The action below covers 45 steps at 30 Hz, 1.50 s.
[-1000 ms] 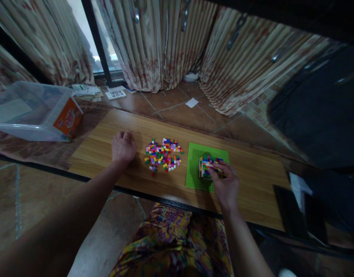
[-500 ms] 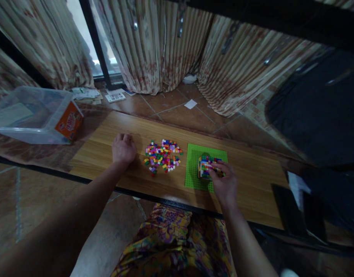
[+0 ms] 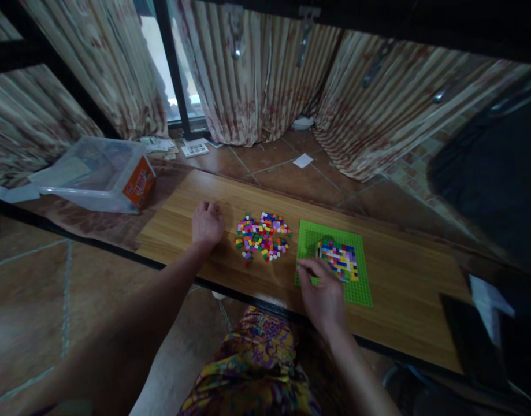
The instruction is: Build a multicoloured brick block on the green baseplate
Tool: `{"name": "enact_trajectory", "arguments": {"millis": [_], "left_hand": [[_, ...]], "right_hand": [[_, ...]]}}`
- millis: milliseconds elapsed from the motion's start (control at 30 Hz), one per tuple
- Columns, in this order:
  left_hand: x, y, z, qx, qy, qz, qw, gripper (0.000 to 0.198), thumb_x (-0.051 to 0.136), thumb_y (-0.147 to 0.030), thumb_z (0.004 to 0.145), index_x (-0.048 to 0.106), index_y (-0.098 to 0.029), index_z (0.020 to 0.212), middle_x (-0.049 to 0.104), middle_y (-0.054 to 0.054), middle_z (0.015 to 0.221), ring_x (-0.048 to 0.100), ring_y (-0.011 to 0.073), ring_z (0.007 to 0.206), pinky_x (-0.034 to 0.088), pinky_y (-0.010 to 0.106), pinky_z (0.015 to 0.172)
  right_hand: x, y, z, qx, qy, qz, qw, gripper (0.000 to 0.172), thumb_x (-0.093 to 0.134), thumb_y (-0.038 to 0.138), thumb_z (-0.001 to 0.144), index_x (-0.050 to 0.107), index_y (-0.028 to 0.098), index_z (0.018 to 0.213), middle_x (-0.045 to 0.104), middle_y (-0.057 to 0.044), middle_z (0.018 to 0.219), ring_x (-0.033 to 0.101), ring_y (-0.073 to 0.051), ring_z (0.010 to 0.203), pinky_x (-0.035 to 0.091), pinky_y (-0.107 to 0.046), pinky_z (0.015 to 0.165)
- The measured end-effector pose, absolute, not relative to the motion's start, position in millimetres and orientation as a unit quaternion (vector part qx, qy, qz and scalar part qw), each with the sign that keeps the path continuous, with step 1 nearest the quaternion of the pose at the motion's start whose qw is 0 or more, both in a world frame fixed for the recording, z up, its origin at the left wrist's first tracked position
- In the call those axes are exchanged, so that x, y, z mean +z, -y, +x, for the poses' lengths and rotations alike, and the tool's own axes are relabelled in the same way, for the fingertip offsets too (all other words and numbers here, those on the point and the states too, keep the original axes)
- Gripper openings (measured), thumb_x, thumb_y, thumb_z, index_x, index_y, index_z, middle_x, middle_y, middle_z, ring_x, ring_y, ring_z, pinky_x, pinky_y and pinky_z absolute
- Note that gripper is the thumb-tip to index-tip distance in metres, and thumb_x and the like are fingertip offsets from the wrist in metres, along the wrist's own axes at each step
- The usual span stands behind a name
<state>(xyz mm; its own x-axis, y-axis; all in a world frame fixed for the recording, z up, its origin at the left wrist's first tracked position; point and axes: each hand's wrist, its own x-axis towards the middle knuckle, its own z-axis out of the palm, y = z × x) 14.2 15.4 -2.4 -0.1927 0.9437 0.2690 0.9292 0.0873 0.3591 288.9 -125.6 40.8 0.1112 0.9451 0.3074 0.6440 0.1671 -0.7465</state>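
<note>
Loose coloured bricks [image 3: 265,236] lie in a spread pile on the wooden board [image 3: 404,283]. To their right is a green baseplate [image 3: 311,234] bearing a multicoloured block of joined bricks [image 3: 341,259]. My left hand [image 3: 208,224] rests on the board left of the pile, its fingers curled under; whether they hold anything is hidden. Over the baseplate's near left corner is my right hand [image 3: 323,289], thumb and fingers bent toward each other beside the brick block. Anything between its fingertips is too small to make out.
A clear plastic bin [image 3: 96,173] with an orange label stands at the left. Papers [image 3: 196,148] lie beyond the board, near the curtains [image 3: 274,75]. A dark flat object [image 3: 471,335] is at the board's right end.
My right hand has moved off the brick block toward the near left side of the baseplate, uncovering the block's top. The whole view has shifted, while my left hand stays beside the pile.
</note>
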Motion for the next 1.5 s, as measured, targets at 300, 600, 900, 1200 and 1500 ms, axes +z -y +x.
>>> {"name": "enact_trajectory", "arguments": {"millis": [300, 600, 900, 1200, 1500], "left_hand": [[-2.4, -15.4, 15.0, 0.213, -0.743, 0.634, -0.003, 0.028, 0.041, -0.018, 0.088, 0.066, -0.015, 0.1, 0.063, 0.015, 0.105, 0.058, 0.0289, 0.104, 0.045, 0.04, 0.091], [-2.7, -15.7, 13.9, 0.218, -0.739, 0.637, -0.008, 0.027, 0.043, -0.018, 0.087, 0.066, -0.015, 0.1, 0.063, 0.015, 0.104, 0.058, 0.0288, 0.102, 0.045, 0.04, 0.088], [-6.3, -18.0, 11.9, 0.236, -0.732, 0.638, -0.007, 0.028, 0.043, -0.019, 0.086, 0.066, -0.014, 0.101, 0.062, 0.016, 0.105, 0.058, 0.0294, 0.102, 0.045, 0.041, 0.089], [-4.3, -17.5, 12.4, 0.235, -0.734, 0.637, 0.004, 0.027, 0.044, -0.019, 0.086, 0.066, -0.015, 0.1, 0.062, 0.016, 0.105, 0.057, 0.03, 0.103, 0.044, 0.042, 0.09], [-6.3, -17.5, 11.9, 0.234, -0.735, 0.636, -0.003, 0.027, 0.042, -0.02, 0.087, 0.066, -0.016, 0.097, 0.062, 0.014, 0.104, 0.057, 0.0281, 0.102, 0.044, 0.04, 0.089]], "right_hand": [[11.6, 105.5, 257.3, 0.173, 0.685, -0.623, 0.335, 0.021, 0.051, 0.021, 0.09, 0.072, 0.022, 0.095, 0.07, -0.006, 0.095, 0.063, -0.021, 0.094, 0.048, -0.034, 0.086], [5.9, 97.4, 246.6, 0.126, 0.698, -0.634, 0.309, 0.022, 0.051, 0.022, 0.091, 0.073, 0.022, 0.093, 0.066, -0.007, 0.095, 0.06, -0.022, 0.094, 0.047, -0.034, 0.085], [30.6, 125.8, 273.1, 0.224, 0.629, -0.632, 0.394, 0.017, 0.053, 0.028, 0.092, 0.069, 0.021, 0.09, 0.071, -0.004, 0.088, 0.066, -0.017, 0.08, 0.051, -0.03, 0.075], [49.7, 127.2, 344.5, 0.126, 0.615, -0.656, 0.419, 0.021, 0.055, 0.031, 0.09, 0.073, 0.02, 0.096, 0.071, -0.008, 0.099, 0.067, -0.02, 0.094, 0.051, -0.036, 0.087], [41.7, 118.7, 351.8, 0.116, 0.639, -0.667, 0.366, 0.023, 0.055, 0.032, 0.089, 0.073, 0.02, 0.098, 0.072, -0.009, 0.102, 0.066, -0.023, 0.096, 0.051, -0.042, 0.089]]}}
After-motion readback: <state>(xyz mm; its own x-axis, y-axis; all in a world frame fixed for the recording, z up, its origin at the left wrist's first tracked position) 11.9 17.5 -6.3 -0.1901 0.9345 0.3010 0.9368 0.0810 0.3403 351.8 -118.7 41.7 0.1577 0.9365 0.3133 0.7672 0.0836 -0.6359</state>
